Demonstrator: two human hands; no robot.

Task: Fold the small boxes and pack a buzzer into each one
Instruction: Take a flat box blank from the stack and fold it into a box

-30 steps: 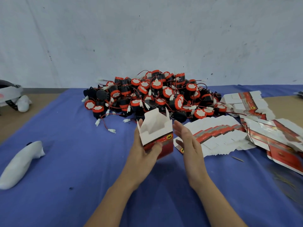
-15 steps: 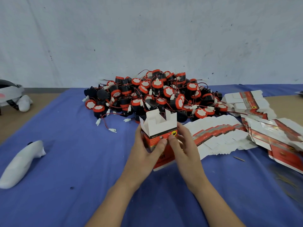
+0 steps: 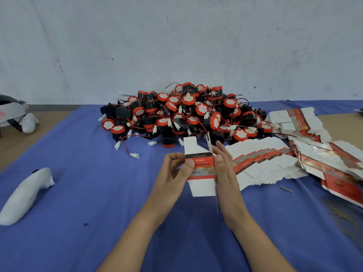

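From the head camera, the left hand (image 3: 172, 173) and right hand (image 3: 224, 171) meet over the blue cloth (image 3: 88, 193), both holding one small box (image 3: 202, 169) between them. The left hand grips the box's left edge: its thumb lies on the printed red face and its fingers curl round behind. The right hand holds the right edge, thumb at the front corner and fingers reaching up along the side. How those fingers lie behind the card is hidden, though it looks like a pinch.

The box is up off the cloth, roughly upright, just in front of the pile of buzzers (image 3: 186, 114). Its white top flaps stand open and a white flap hangs from its lower end towards the wearer.

The buzzers are black with red caps and thin red wires ending in white plugs, heaped at the far middle of the cloth against the wall (image 3: 176, 46).

Just right of the hands, a fanned row of flat box blanks (image 3: 261, 160) lies on the cloth, white sides mostly up. A further stack of blanks (image 3: 294, 120) sits behind it, and more red-printed blanks (image 3: 337, 169) spread toward the right edge.

Well apart on the left, a white handheld object (image 3: 25, 195) lies on the cloth. A headset (image 3: 11, 112) rests on the bare brown table (image 3: 11, 142) at the far left.
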